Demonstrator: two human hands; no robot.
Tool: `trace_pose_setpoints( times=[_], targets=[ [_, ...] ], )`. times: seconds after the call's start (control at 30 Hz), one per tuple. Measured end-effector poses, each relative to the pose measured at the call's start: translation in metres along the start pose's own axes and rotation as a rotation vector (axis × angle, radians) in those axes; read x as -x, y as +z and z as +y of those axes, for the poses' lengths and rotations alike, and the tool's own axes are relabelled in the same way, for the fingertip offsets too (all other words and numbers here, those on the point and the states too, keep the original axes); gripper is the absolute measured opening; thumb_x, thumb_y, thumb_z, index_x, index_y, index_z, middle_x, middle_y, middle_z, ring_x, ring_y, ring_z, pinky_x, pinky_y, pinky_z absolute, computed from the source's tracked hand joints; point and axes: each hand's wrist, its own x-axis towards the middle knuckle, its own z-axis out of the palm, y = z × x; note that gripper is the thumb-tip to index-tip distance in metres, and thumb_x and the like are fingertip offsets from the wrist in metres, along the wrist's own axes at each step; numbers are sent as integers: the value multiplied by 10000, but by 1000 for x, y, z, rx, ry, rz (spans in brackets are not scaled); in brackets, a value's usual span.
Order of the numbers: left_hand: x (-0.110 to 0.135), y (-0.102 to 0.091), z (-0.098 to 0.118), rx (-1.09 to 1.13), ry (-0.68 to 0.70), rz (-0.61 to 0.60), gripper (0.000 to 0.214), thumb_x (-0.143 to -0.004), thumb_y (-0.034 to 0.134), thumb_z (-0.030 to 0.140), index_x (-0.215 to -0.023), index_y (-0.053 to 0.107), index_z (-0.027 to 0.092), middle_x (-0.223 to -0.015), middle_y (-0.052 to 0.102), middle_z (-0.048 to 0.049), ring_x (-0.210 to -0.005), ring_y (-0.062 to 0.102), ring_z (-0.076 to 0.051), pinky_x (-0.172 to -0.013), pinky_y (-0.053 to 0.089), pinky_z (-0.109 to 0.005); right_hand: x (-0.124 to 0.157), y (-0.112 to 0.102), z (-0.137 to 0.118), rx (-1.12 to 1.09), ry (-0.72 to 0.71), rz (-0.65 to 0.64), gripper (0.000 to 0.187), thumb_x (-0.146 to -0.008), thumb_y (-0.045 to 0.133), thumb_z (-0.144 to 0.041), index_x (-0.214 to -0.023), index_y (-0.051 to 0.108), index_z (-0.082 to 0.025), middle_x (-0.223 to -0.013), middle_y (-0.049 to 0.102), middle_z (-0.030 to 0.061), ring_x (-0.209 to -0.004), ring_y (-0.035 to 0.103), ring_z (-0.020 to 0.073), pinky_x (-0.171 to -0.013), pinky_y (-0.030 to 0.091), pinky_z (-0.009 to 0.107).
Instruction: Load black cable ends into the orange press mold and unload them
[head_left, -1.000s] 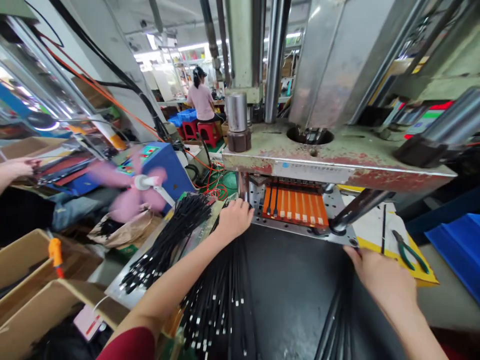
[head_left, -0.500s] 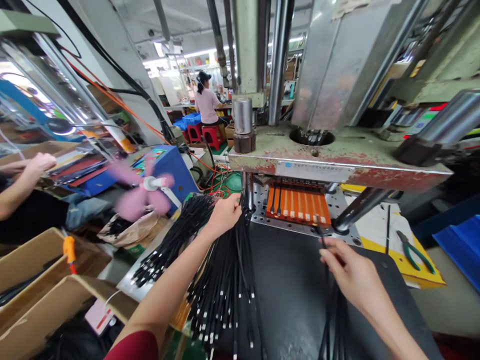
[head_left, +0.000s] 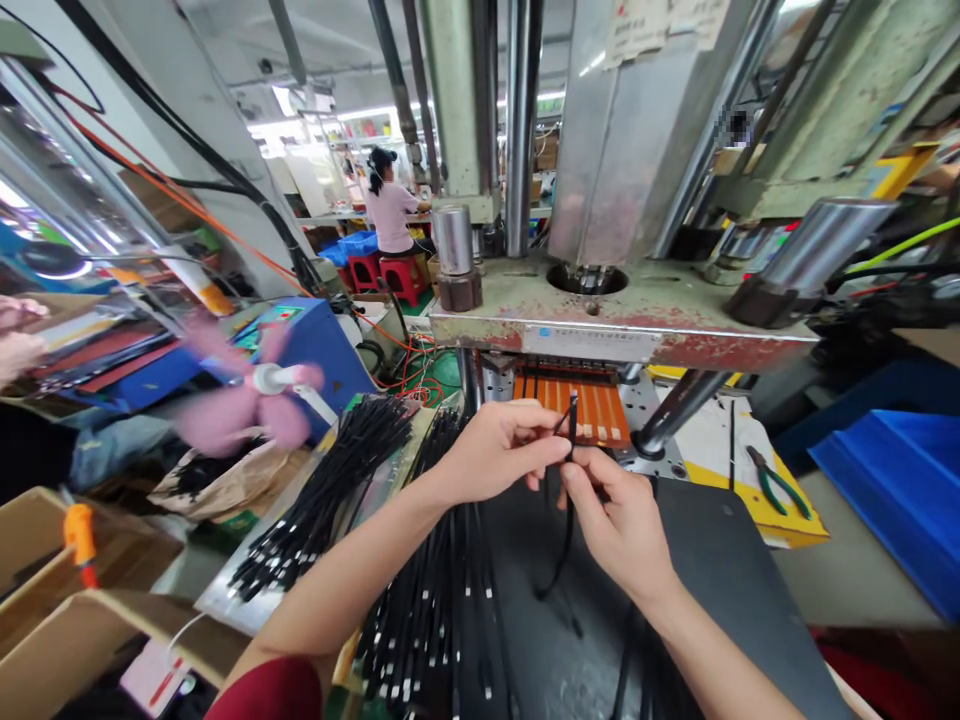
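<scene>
My left hand and my right hand meet over the black mat, both pinching one black cable whose end points up between the fingertips. The cable's slack loops down onto the mat. Just behind the hands lies the orange mould plate under the press platen. Bundles of black cables lie under my left forearm, and another pile lies further left.
A pink fan spins at the left beside a blue box. Green-handled pliers rest on a yellow board at the right, near a blue bin. Cardboard boxes stand at lower left. A person sits far behind.
My left hand left the cable bundle and my right hand came up from the mat's right side. Both now meet at the centre, gripping one cable. The view has shifted slightly.
</scene>
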Motion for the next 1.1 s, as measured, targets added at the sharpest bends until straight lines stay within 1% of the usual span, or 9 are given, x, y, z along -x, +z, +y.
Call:
trace_pose_setpoints(
  times=[0.2, 0.37, 0.47, 0.57, 0.7, 0.77, 0.87, 0.97, 1.1],
  targets=[
    [-24, 14, -1, 143, -15, 38, 318, -709, 754, 388, -743, 601, 111, -532, 527, 37, -405, 511, -62, -381, 449, -158, 8, 2, 7, 8, -6, 22, 228, -940, 482, -304, -754, 537, -186, -630, 526, -25, -540, 463, 111, -545, 359, 227],
    [-46, 11, 5, -36, 232, 232, 270, -749, 720, 370, -723, 610, 124, -658, 517, 30, -448, 515, -48, -404, 451, -167, 7, 13, 39, 64, 29, -92, 197, -907, 536, -331, -842, 643, -178, -708, 612, 14, -603, 531, 146, -594, 403, 247],
    [-60, 6, 17, -215, 441, 295, 199, -787, 690, 329, -742, 637, 142, -724, 541, 14, -568, 538, -72, -532, 493, -215, -17, 12, 63, 142, 10, -91, 218, -876, 570, -343, -767, 654, -174, -682, 626, 22, -610, 552, 163, -601, 403, 254],
    [-67, 0, 18, -376, 585, 223, 162, -790, 691, 322, -811, 652, 166, -812, 586, -10, -731, 572, -118, -690, 510, -269, -56, 6, 84, 237, 9, 21, 244, -843, 583, -351, -699, 645, -164, -606, 600, 14, -566, 528, 161, -570, 378, 251],
    [-60, -10, -26, -509, 459, 268, 291, -805, 668, 301, -1036, 570, 154, -1004, 592, -68, -754, 595, -120, -705, 512, -259, -100, -1, 108, 230, 103, 53, 214, -823, 563, -312, -751, 673, -144, -633, 623, 14, -593, 535, 156, -585, 376, 241],
    [-51, -16, -59, -692, 360, 160, 224, -857, 591, 247, -1049, 555, 139, -1040, 609, -98, -866, 619, -156, -796, 508, -290, -111, -2, 113, 214, 153, 25, 216, -819, 566, -300, -709, 662, -142, -614, 617, 10, -581, 529, 145, -579, 369, 236],
    [-35, -23, -95, -991, 272, -204, 337, -883, 547, 190, -1217, 514, 159, -1310, 536, -133, -1249, 476, -221, -1070, 351, -410, -114, -2, 114, 227, 179, -4, 217, -806, 596, -281, -637, 639, -151, -542, 586, -5, -543, 524, 135, -563, 360, 233],
    [-23, -23, -100, -1146, 200, -387, 542, -898, 553, 264, -1398, 354, 194, -1476, 359, -120, -1397, 277, -207, -1159, 154, -475, -112, -3, 112, 219, 197, -58, 110, -791, 617, -229, -730, 677, -160, -577, 619, -11, -574, 567, 139, -587, 389, 225],
    [-32, -23, -90, -1201, 154, -391, 571, -934, 445, 465, -1433, 324, 215, -1489, 335, -101, -1390, 292, -189, -1168, 86, -461, -118, -3, 115, 357, 195, -100, 132, -774, 643, -180, -888, 708, -181, -765, 690, 20, -708, 620, 161, -693, 427, 241]
  ],
)
